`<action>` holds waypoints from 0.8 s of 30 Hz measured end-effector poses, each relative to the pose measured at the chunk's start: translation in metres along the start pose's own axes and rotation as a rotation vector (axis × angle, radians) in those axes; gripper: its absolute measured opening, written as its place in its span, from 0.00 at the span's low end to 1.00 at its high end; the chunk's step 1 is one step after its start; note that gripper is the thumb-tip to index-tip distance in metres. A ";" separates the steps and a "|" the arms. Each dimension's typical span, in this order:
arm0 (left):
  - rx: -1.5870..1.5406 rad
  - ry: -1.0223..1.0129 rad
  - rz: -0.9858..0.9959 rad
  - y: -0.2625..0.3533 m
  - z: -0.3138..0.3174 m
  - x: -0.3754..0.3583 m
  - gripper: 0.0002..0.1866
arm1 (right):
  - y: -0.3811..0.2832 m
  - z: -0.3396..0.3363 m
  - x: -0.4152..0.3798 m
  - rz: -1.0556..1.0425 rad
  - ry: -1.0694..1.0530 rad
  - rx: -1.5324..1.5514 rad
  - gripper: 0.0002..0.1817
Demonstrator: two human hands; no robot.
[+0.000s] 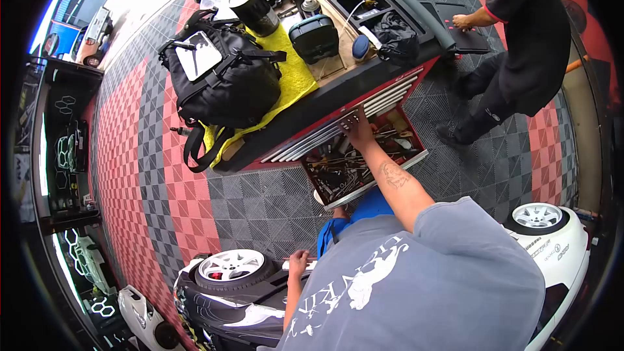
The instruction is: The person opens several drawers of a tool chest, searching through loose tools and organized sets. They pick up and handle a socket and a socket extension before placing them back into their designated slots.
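Checkered red and grey floor [188,221], yellow towel [296,68].

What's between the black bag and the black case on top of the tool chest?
A yellow towel, with a black strap reaching over it, as the head view shows.

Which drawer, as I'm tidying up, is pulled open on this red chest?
The drawer below the right hand: it juts out, showing the tools inside, while the drawers above it are pushed in.
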State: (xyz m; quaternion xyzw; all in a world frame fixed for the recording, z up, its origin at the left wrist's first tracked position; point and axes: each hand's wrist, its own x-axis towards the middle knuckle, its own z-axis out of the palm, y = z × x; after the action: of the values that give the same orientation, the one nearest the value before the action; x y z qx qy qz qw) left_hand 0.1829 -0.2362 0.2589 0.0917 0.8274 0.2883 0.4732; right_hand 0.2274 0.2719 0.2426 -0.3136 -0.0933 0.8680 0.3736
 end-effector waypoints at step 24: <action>-0.109 0.030 -0.011 0.009 0.033 0.023 0.14 | -0.042 -0.089 -0.174 0.281 0.023 -0.359 0.17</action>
State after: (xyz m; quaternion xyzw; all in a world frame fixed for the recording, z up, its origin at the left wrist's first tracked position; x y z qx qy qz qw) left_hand 0.1965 -0.2058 0.2347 0.0566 0.8180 0.3317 0.4665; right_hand 0.3982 0.1721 0.2724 -0.3950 -0.1974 0.8772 0.1883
